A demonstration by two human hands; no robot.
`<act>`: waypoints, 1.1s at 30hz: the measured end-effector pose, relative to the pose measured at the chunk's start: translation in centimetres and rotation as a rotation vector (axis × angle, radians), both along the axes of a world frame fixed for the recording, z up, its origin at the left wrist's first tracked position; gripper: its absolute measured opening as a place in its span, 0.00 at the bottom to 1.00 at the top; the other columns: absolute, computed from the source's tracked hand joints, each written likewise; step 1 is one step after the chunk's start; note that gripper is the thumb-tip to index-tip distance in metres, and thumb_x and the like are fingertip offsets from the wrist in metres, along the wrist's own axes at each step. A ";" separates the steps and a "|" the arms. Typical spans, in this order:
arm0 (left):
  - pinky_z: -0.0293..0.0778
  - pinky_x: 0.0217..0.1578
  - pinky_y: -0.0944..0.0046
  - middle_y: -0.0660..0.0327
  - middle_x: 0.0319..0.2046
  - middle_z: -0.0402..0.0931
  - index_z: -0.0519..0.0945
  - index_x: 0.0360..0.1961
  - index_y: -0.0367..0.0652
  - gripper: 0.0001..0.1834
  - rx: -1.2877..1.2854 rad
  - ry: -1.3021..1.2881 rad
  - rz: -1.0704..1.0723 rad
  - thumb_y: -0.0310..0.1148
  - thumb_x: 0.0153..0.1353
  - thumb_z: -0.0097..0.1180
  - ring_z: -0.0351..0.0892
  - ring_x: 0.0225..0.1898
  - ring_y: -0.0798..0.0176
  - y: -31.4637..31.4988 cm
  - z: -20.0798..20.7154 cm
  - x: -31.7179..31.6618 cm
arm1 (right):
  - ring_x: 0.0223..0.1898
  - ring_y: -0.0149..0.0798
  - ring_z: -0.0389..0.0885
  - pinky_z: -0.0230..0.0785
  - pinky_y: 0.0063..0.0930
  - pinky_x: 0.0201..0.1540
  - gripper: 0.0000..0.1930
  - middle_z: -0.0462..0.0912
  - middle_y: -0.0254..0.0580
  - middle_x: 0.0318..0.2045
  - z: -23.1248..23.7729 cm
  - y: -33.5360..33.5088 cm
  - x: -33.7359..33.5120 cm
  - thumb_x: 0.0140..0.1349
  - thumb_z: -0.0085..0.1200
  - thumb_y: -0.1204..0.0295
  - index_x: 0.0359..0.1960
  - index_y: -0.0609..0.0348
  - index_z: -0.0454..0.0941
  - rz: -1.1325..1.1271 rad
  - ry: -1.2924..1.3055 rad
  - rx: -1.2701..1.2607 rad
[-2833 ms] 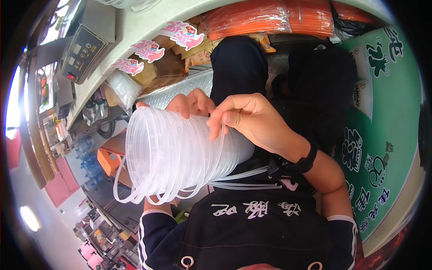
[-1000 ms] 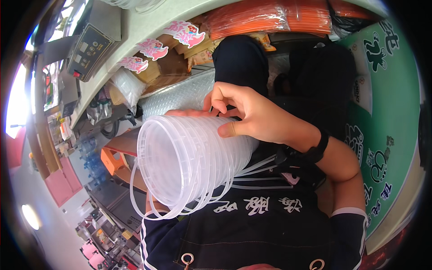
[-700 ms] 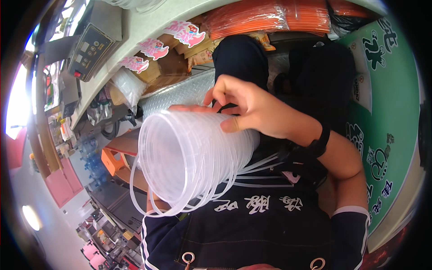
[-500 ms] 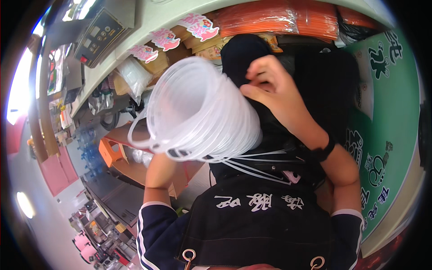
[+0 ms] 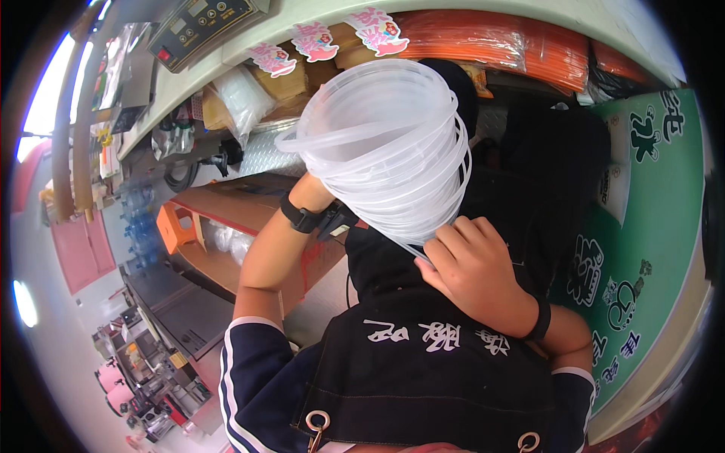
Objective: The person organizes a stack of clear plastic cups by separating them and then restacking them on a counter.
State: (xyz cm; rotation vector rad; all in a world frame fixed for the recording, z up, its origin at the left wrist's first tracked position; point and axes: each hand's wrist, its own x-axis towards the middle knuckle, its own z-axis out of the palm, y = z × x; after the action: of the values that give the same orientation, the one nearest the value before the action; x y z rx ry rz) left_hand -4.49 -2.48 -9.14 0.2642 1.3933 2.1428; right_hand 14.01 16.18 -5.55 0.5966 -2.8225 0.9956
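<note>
While the stack of clear plastic containers (image 5: 389,147) sits raised at about twelve o'clock in the head view, I read the scene from nine o'clock across to three. At nine o'clock lie an orange stool (image 5: 175,225) and an open cardboard box (image 5: 226,241) on the floor. At eleven o'clock a grey control unit (image 5: 202,26) rests on the pale tabletop (image 5: 302,34), whose front edge carries pink paper tags (image 5: 317,41). The left hand itself is hidden behind the stack; only its forearm and a black wristband (image 5: 302,217) show, so I cannot tell how its fingers stand. The stack is tilted, its open mouth facing the camera, thin rims fanned out. At five o'clock from the stack, the right hand (image 5: 472,275) touches the lowest rims, its fingers (image 5: 445,245) curled together and pinched on the rim edge. At one o'clock lie orange wrapped bundles (image 5: 483,38); at three o'clock, a green panel (image 5: 642,249).
</note>
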 end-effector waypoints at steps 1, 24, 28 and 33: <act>0.72 0.60 0.52 0.51 0.58 0.73 0.67 0.63 0.40 0.25 0.009 -0.003 -0.003 0.44 0.72 0.45 0.75 0.58 0.54 0.1 -0.1 0.0 | 0.30 0.39 0.71 0.63 0.32 0.34 0.14 0.71 0.37 0.26 -0.2 -0.1 0.0 0.49 0.68 0.65 0.27 0.59 0.76 0.006 0.015 0.066; 0.78 0.56 0.54 0.50 0.59 0.74 0.67 0.64 0.35 0.25 0.152 -0.096 0.025 0.40 0.73 0.47 0.78 0.57 0.56 0.5 -0.8 -0.2 | 0.21 0.42 0.72 0.60 0.32 0.27 0.05 0.75 0.39 0.19 3.0 7.8 -1.5 0.55 0.63 0.74 0.29 0.61 0.79 -0.145 -0.124 -0.291; 0.79 0.55 0.55 0.50 0.59 0.74 0.67 0.64 0.34 0.25 0.200 -0.065 0.003 0.40 0.73 0.47 0.79 0.56 0.56 0.3 -1.4 -0.3 | 0.23 0.44 0.73 0.64 0.34 0.28 0.05 0.76 0.42 0.22 2.7 7.7 -1.1 0.58 0.60 0.74 0.32 0.63 0.80 -0.089 -0.328 -0.446; 0.79 0.55 0.56 0.51 0.58 0.75 0.68 0.64 0.34 0.24 0.190 -0.176 0.023 0.40 0.74 0.45 0.80 0.55 0.56 0.5 -1.3 -0.5 | 0.34 0.51 0.76 0.70 0.36 0.38 0.11 0.79 0.48 0.31 1.3 6.6 -0.7 0.59 0.52 0.82 0.43 0.63 0.81 0.279 -0.595 -0.457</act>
State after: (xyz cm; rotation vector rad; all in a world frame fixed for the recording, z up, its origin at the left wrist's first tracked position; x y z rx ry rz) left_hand -5.00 -2.03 -10.45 0.1275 1.1015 2.2605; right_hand 13.27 22.74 -4.20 0.7431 -2.8269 2.1018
